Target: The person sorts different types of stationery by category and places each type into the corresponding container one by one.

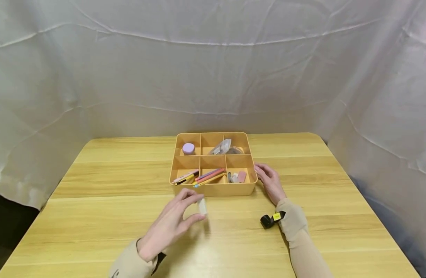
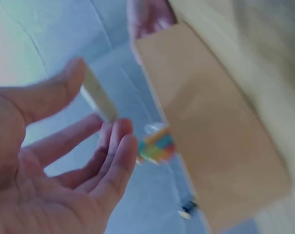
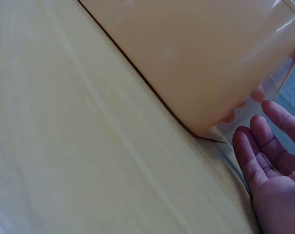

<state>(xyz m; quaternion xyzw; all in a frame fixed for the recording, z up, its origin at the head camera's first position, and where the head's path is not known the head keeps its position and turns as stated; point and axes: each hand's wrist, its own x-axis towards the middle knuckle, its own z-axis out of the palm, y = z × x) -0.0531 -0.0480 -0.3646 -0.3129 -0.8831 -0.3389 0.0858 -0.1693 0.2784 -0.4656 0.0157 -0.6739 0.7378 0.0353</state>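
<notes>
My left hand [image 1: 174, 216] is in front of the organizer box, pinching a small white eraser-like block [image 1: 202, 206] between thumb and fingertips. In the left wrist view the block [image 2: 99, 95] stands on a slant between the thumb and the fingers. A tan box with six compartments [image 1: 216, 190] sits on the table. At its right side is my right hand [image 1: 271, 183], with fingertips right by the side wall. The right wrist view shows those fingers [image 3: 267, 139] loosely bent beside the box's glossy wall [image 3: 176, 53].
Pens and markers [image 1: 209, 177] lean in the front left and middle compartments. A pink eraser [image 1: 242, 176] lies at front right with small items. Behind are a lilac round container [image 1: 188, 148] and a clear plastic packet [image 1: 222, 146]. Grey cloth [image 1: 213, 77] hangs behind the wooden table [image 1: 112, 185].
</notes>
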